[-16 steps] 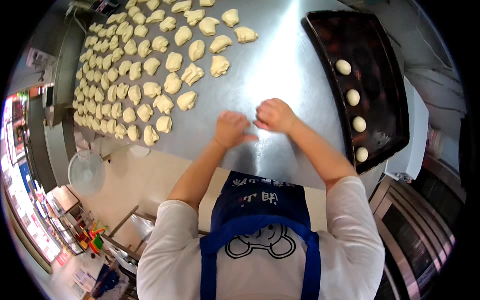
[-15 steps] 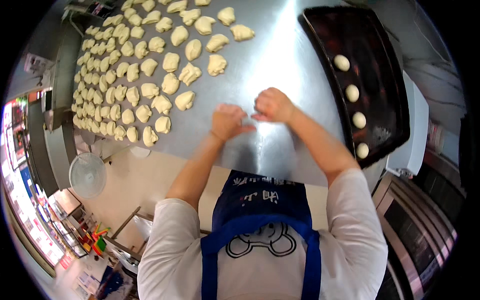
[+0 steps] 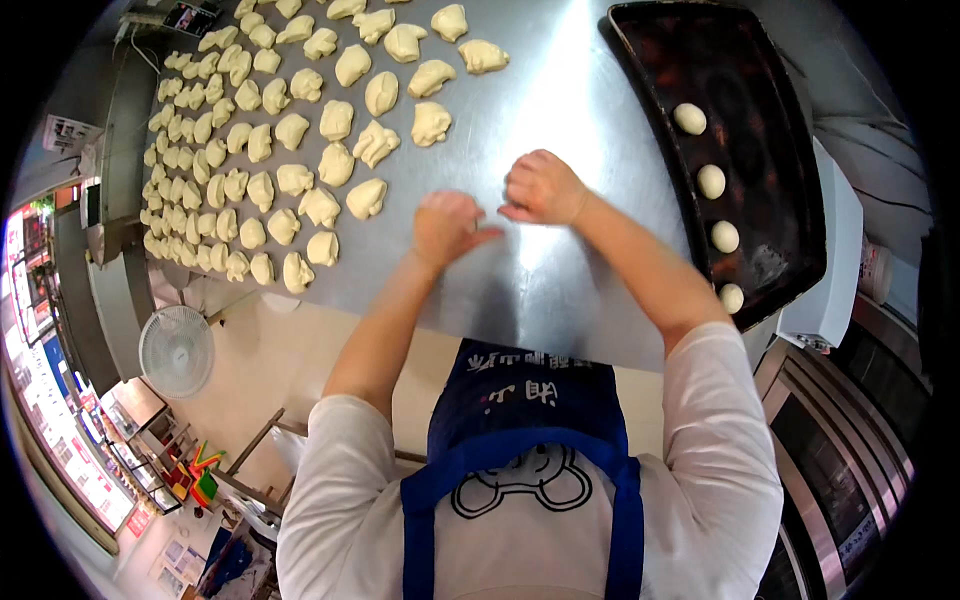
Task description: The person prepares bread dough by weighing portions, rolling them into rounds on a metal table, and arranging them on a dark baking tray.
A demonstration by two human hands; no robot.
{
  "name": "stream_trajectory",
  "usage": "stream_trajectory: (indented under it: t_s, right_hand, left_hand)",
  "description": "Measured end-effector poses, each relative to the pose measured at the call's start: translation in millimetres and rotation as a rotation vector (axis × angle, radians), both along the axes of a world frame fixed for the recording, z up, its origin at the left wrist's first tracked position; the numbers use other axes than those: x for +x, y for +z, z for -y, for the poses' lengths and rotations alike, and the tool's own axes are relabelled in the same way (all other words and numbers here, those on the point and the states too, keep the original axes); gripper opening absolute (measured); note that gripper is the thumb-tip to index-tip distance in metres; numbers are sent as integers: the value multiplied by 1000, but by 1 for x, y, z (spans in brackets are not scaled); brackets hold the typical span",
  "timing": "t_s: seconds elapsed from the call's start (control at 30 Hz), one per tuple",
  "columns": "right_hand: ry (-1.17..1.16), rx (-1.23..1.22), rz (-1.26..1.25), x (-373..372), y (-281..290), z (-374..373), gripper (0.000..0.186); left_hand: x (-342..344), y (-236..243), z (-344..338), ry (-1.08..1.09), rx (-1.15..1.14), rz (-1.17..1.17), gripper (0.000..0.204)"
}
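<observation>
On the steel table (image 3: 620,280) my left hand (image 3: 447,228) lies palm down with curled fingers, its thumb pointing toward the other hand. Just right of it and slightly farther off, my right hand (image 3: 543,188) is also cupped with bent fingers. Whatever lies under either palm is hidden. A rough piece of dough (image 3: 366,198) is nearest my left hand. It stands at the edge of several rows of similar cut pieces that fill the table's left side. To the right, a dark baking tray (image 3: 770,130) carries several smooth round dough balls (image 3: 711,181) along its left side.
A white box-shaped unit (image 3: 838,260) stands beyond the tray's right side. Dark-fronted metal cabinets (image 3: 820,430) are at the lower right. Past the table's left front corner there is a round fan (image 3: 176,350) on the floor side, with a wooden frame (image 3: 255,445) nearby.
Both hands have moved slightly away from me and a little left over the table, still curled. The dough pieces and the balls on the tray keep their arrangement.
</observation>
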State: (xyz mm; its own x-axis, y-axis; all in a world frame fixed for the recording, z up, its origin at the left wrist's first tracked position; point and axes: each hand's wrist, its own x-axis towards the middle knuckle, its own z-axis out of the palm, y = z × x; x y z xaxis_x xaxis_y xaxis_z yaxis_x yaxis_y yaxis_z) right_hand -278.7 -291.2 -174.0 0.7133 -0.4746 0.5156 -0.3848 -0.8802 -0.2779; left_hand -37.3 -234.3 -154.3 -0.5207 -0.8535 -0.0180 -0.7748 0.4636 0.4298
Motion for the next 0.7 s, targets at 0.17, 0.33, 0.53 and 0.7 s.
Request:
stream_trajectory:
  t_s: [0.17,0.33,0.53,0.7]
  right_hand:
    - [-182,217,-20,-46,20,23,21]
    - [-251,318,283,-13,14,-40,13]
    - [-63,-71,-78,-10,9,51,32]
    - [-313,474,-208,-42,45,23,71]
  left_hand:
    - [31,-16,1,174,-419,-346,31]
    - [16,-22,-54,171,-332,-463,28]
    - [24,-20,5,189,-261,-205,33]
    - [36,-6,-21,285,-162,-328,42]
